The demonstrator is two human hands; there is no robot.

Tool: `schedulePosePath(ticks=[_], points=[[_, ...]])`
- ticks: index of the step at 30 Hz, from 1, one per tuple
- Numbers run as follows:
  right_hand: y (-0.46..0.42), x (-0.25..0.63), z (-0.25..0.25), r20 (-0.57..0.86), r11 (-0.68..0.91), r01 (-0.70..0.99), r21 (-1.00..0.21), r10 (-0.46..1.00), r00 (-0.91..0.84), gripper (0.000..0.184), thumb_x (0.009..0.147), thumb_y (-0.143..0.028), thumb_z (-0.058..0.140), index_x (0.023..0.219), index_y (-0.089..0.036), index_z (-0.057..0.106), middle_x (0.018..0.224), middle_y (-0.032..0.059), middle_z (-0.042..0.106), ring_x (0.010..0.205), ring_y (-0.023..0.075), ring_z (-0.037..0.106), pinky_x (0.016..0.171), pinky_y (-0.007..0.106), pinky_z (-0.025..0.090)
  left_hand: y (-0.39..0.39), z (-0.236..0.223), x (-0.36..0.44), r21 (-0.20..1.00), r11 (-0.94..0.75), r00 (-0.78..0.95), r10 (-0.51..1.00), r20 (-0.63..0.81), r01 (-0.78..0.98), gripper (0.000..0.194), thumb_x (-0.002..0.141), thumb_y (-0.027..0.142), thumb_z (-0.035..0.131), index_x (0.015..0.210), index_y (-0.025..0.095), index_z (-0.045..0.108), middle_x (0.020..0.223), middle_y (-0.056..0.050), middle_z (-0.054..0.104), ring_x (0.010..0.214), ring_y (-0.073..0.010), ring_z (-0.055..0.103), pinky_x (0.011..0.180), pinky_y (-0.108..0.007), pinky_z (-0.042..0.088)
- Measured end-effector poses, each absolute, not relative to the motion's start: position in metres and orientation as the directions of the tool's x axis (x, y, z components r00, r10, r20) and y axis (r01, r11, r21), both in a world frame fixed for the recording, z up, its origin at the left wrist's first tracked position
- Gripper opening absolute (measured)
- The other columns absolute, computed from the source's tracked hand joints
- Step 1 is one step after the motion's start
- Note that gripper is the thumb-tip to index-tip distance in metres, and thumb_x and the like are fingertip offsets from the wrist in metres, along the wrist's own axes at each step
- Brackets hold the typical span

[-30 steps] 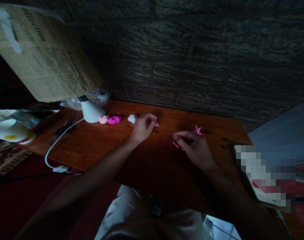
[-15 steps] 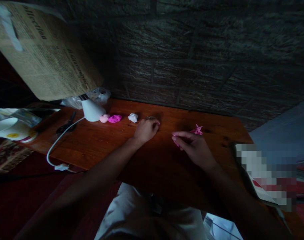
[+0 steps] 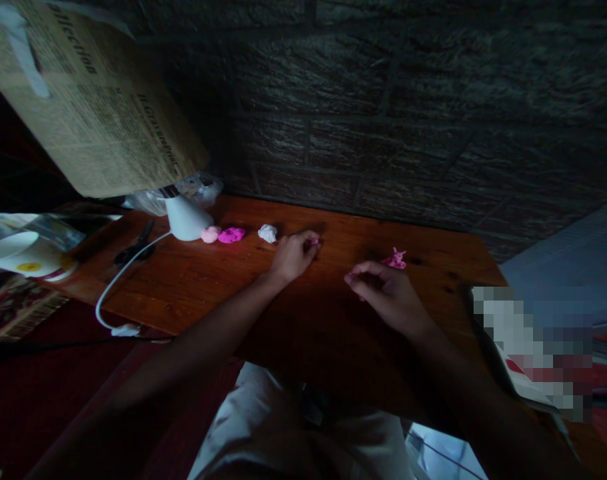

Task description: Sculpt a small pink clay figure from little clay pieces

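Observation:
Over the wooden table, my left hand (image 3: 294, 257) is closed on a small piece of pink clay (image 3: 315, 242), which peeks out between thumb and fingers. To its right, my right hand (image 3: 390, 293) is pinched, with a speck of pink at its fingertips, probably the same clay. Just behind that hand stands a small pink clay figure (image 3: 397, 258) with thin prongs on top, its lower part hidden. Left of my left hand lies a white clay lump (image 3: 268, 233). Farther left, a magenta clay lump (image 3: 231, 235) touches a pale pink clay ball (image 3: 210, 234).
A lamp with a white base (image 3: 186, 223) and a newspaper-covered shade (image 3: 128, 127) stands at the left, its cord (image 3: 106, 287) drooping over the front edge. Scissors (image 3: 136, 245) and a paper cup (image 3: 28, 257) lie beyond. A stone wall (image 3: 343, 100) borders the back.
The view has shifted slightly. My left hand's fingers have turned a little around the pink clay. At my right fingertips less pink shows than before.

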State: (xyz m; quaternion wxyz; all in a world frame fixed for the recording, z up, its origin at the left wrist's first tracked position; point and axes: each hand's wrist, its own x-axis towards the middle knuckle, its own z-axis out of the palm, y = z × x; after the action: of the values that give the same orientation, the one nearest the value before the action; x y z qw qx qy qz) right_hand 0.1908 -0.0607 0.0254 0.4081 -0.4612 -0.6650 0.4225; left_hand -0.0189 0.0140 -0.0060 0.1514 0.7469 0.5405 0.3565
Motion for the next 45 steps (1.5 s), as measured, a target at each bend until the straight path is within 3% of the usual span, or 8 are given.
schedulePosePath(ticks=[10,16,20,23,27,33,38,45], points=[[-0.056,0.198,0.031,0.182,0.213,0.176,-0.961,0.967,-0.175,0.035,0.088,-0.052,0.062,0.086,-0.018,0.071,0.055,-0.0041,0.054,0.049,0.0100,0.049,0.054,0.026,0.046,0.011,-0.006,-0.015,0.552,-0.383,0.195,0.909,0.369,0.741,0.019,0.088,0.022,0.067,0.106,0.019,0.069,0.095,-0.005,0.075,0.088,-0.0197,0.070,0.085,-0.033,0.055],[-0.053,0.198,0.023,0.113,0.129,0.136,-0.982,0.986,-0.121,0.031,0.084,-0.049,0.068,0.092,-0.019,0.074,0.063,-0.0011,0.062,0.053,0.0105,0.052,0.054,0.026,0.046,0.008,-0.004,-0.013,0.458,-0.448,0.245,0.866,0.437,0.768,0.026,0.088,0.027,0.069,0.111,0.016,0.068,0.105,-0.010,0.073,0.102,-0.0246,0.066,0.096,-0.042,0.052],[-0.058,0.191,0.019,0.063,0.101,0.176,-0.979,0.976,-0.209,0.029,0.080,-0.042,0.073,0.098,-0.019,0.076,0.077,0.0015,0.071,0.056,0.0111,0.056,0.055,0.026,0.047,0.001,0.002,-0.009,0.428,-0.589,0.316,0.770,0.554,0.685,0.021,0.091,0.026,0.065,0.110,0.017,0.068,0.116,-0.010,0.071,0.111,-0.0236,0.063,0.099,-0.042,0.050],[-0.063,0.186,0.019,0.070,0.148,0.213,-0.966,0.940,-0.334,0.028,0.086,-0.039,0.067,0.105,-0.020,0.076,0.069,-0.0009,0.068,0.054,0.0112,0.056,0.056,0.026,0.048,-0.005,0.005,-0.005,0.429,-0.664,0.376,0.722,0.582,0.612,0.018,0.094,0.028,0.062,0.107,0.019,0.069,0.107,-0.008,0.073,0.106,-0.0219,0.065,0.096,-0.041,0.051],[-0.067,0.183,0.017,0.031,0.145,0.203,-0.968,0.879,-0.476,0.029,0.089,-0.038,0.063,0.107,-0.019,0.076,0.073,0.0008,0.071,0.054,0.0103,0.056,0.057,0.025,0.048,-0.007,0.005,-0.002,0.453,-0.723,0.468,0.686,0.557,0.522,0.016,0.093,0.027,0.064,0.107,0.020,0.070,0.104,-0.007,0.074,0.104,-0.0214,0.066,0.095,-0.041,0.052],[-0.067,0.183,0.014,0.009,0.115,0.179,-0.977,0.864,-0.504,0.029,0.085,-0.040,0.069,0.103,-0.020,0.078,0.073,0.0007,0.071,0.052,0.0095,0.053,0.052,0.023,0.046,-0.005,0.000,-0.002,0.468,-0.799,0.657,0.587,0.473,0.378,0.032,0.084,0.014,0.069,0.116,0.022,0.068,0.113,-0.008,0.071,0.114,-0.0232,0.063,0.099,-0.042,0.051],[-0.069,0.182,0.020,0.025,0.096,0.112,-0.989,0.860,-0.510,0.028,0.082,-0.037,0.073,0.104,-0.020,0.078,0.087,0.0032,0.076,0.055,0.0092,0.055,0.053,0.023,0.047,-0.006,0.002,-0.002,0.471,-0.808,0.677,0.568,0.468,0.354,0.026,0.086,0.021,0.070,0.112,0.020,0.069,0.113,-0.010,0.072,0.113,-0.0242,0.063,0.100,-0.043,0.050],[-0.071,0.182,0.024,0.021,0.088,0.111,-0.990,0.865,-0.501,0.021,0.078,-0.039,0.078,0.089,-0.021,0.078,0.077,0.0008,0.073,0.056,0.0099,0.057,0.053,0.023,0.047,-0.011,0.005,0.003,0.481,-0.827,0.784,0.494,0.377,0.290,0.038,0.082,0.025,0.076,0.119,0.021,0.067,0.123,-0.010,0.069,0.123,-0.0250,0.059,0.107,-0.043,0.049]])
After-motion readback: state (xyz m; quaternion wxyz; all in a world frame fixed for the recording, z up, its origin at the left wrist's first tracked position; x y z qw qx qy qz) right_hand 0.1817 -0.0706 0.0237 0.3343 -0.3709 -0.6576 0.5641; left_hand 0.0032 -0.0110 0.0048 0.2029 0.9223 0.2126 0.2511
